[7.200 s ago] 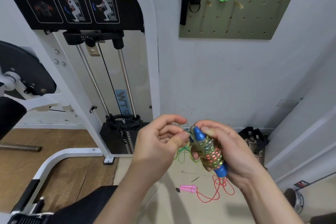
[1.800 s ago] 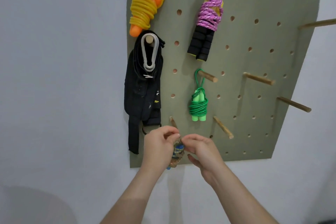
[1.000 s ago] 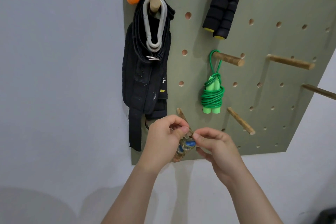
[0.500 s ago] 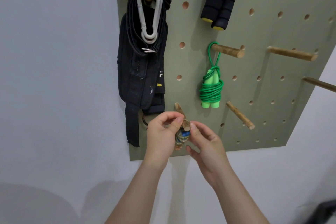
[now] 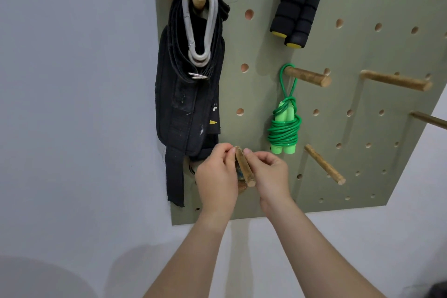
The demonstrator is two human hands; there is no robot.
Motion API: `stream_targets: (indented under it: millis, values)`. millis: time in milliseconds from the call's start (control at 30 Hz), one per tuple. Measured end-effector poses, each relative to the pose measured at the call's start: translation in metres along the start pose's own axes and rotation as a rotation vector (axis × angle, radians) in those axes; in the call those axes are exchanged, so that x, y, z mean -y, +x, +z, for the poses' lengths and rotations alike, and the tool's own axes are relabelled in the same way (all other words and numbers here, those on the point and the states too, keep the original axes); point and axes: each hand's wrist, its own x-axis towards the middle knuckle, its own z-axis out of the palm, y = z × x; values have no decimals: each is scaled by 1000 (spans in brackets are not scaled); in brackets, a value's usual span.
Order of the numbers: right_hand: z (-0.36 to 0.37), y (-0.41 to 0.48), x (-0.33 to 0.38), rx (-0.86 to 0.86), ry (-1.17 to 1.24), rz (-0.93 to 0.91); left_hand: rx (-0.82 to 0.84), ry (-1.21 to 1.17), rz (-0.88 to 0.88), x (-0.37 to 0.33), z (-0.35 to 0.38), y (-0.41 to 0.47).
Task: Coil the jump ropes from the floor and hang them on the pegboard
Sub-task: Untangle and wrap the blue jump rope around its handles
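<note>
Lower centre of the frame, on the pegboard point(image 5: 256, 41): coiled jump rope point(image 5: 242, 186), at a wooden peg point(image 5: 246, 172).
The bundle sits under the peg, mostly hidden between the left hand point(image 5: 216, 176) and right hand point(image 5: 272, 173), both with fingers curled, pinching its top. Judged light, with springy, slick cord; take it by the loop, or the wraps may slip loose.

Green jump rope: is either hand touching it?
No, the green jump rope hangs alone from its peg, while the left hand and right hand are at a lower peg.
</note>
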Motion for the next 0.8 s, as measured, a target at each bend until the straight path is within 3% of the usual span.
stream_targets:
  millis: [133, 300, 400, 533, 633, 800]
  values:
    - [5, 3, 2, -27, -31, -21, 27, 210, 93, 2, -1, 4]
    - [-18, -21, -2, 154, -16, 13, 103, 95, 90, 3, -7, -11]
    - [-32, -31, -9, 317, -195, -69, 198, 136, 118, 4, -5, -22]
    - [-34, -30, -16, 365, -440, -220, 267, 207, 95, 3, -4, -23]
    - [-38, -35, -11, 439, -499, -158, 331, 190, 43, 3, -10, -24]
    - [-61, -56, 0, 415, -516, -101, 228, 54, -16, -7, -28, -43]
